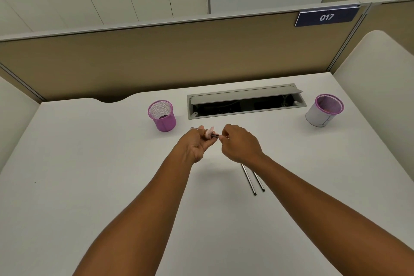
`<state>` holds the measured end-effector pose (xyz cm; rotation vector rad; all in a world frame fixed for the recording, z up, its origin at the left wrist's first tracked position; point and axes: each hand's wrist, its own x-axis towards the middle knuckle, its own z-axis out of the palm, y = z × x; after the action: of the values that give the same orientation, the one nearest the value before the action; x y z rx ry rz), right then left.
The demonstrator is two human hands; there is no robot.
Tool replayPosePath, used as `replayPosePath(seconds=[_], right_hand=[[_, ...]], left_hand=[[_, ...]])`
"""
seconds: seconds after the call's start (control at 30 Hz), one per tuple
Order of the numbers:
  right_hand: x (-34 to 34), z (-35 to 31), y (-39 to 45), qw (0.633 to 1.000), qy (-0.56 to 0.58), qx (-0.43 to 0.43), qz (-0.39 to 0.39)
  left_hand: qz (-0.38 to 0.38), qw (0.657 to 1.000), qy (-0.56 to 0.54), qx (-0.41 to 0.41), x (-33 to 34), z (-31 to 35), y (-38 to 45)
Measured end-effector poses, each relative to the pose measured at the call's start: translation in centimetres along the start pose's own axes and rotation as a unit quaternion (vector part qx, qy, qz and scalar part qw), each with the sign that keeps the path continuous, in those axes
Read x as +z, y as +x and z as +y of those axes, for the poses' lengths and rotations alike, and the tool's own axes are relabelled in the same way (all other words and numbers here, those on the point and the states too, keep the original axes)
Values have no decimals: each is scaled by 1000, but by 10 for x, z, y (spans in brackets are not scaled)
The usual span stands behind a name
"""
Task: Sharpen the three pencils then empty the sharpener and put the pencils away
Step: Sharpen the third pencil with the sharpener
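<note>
My left hand (197, 144) grips a small pink sharpener (210, 132) above the middle of the white desk (89, 163). My right hand (240, 145) is closed on a dark pencil (215, 136) whose end goes into the sharpener. Most of that pencil is hidden inside my fist. Two more dark pencils (253, 180) lie side by side on the desk, just under my right wrist. A purple mesh cup (162, 116) stands beyond my left hand. A second mesh cup with a white wrap (323, 111) stands at the far right.
An open grey cable tray (246, 102) is set into the desk behind my hands. A tan partition (156, 56) with a blue "017" plate (327, 17) closes off the back. White side panels (376, 78) stand at the left and right.
</note>
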<state>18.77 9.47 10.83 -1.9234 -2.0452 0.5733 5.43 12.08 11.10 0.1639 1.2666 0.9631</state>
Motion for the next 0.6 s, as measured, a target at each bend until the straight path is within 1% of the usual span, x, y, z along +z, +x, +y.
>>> replayPosePath(seconds=[0.07, 0.1, 0.13, 0.17, 0.2, 0.23, 0.27, 0.3, 0.33, 0.37, 0.4, 0.43, 0.47, 0.53, 0.6], right_hand=[[3, 5, -4, 992, -65, -73, 74], [4, 5, -6, 985, -97, -93, 104], [2, 3, -9, 981, -120, -94, 121], [1, -1, -10, 981, -132, -77, 116], [-2, -5, -10, 987, -127, -40, 94], [-6, -9, -9, 993, -97, 18, 60], [-14, -14, -5, 995, -38, 90, 7], [-23, -16, 1, 984, 56, 162, -53], [-33, -17, 7, 953, 165, 227, -110], [-40, -17, 11, 915, 247, 282, -151], [-45, -16, 12, 893, 281, 308, -170], [-46, -16, 12, 890, 285, 309, -176], [-45, -16, 11, 900, 275, 290, -175], [-40, -18, 8, 945, 210, 205, -141], [-30, -16, 5, 987, 112, 94, -68]], left_hand=[[4, 1000, -4, 0, 1, 1, 0], [5, 1000, -2, -1, 2, 1, -2], [2, 1000, -2, -2, 4, 0, -4], [2, 1000, -1, -4, 6, -1, -6], [-2, 1000, -1, -5, 8, -2, -8], [-5, 1000, -1, -6, 9, -2, -9], [-11, 1000, -4, -8, 10, -2, -10], [-15, 1000, -5, -14, 11, 0, -11], [-22, 1000, -5, -17, 12, 1, -12], [-26, 1000, -1, -16, 12, 2, -14], [-30, 999, 5, -14, 13, 3, -16], [-31, 999, 14, -10, 14, 6, -18], [-32, 999, 19, -5, 14, 8, -17], [-29, 999, 21, -1, 15, 12, -14], [-23, 999, 23, 1, 15, 15, -13]])
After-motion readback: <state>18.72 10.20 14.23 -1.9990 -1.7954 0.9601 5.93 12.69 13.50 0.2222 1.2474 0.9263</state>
